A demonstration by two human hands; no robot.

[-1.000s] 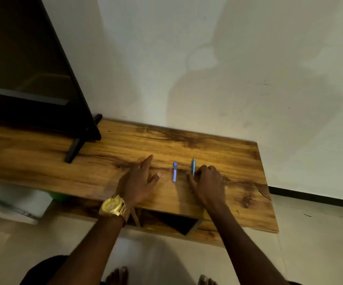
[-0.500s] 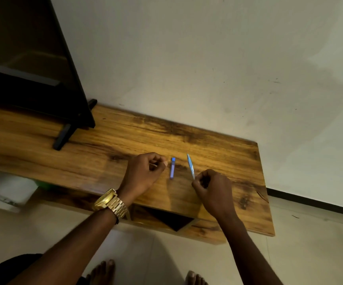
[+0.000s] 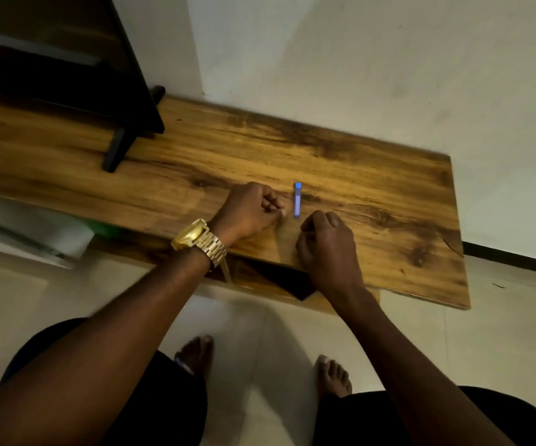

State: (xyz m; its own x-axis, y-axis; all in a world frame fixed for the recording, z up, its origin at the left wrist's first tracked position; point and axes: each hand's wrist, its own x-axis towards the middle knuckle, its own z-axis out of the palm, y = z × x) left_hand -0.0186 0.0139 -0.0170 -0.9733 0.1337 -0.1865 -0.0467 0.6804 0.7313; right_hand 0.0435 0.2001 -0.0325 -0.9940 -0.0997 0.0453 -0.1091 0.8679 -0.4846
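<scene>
The blue stick (image 3: 297, 200) lies on the tabletop (image 3: 389, 201) between the hands, its long axis pointing away from the person. The left hand (image 3: 250, 211) is clenched, empty as far as shows, just beside it. The right hand (image 3: 327, 243) is curled by its near end; I cannot tell if it holds anything.

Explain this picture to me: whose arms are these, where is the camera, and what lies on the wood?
No machine here: a person works with two bare hands. The single picture comes from a camera worn on the head, looking down, so the arms reach in from below. The left hand, wearing a gold wristwatch, and the right hand sit on a wooden cabinet top, fingers curled; whether either holds anything is hidden. Between them lies a slim blue stick, perhaps a pen part. A television stands at the left.
</scene>
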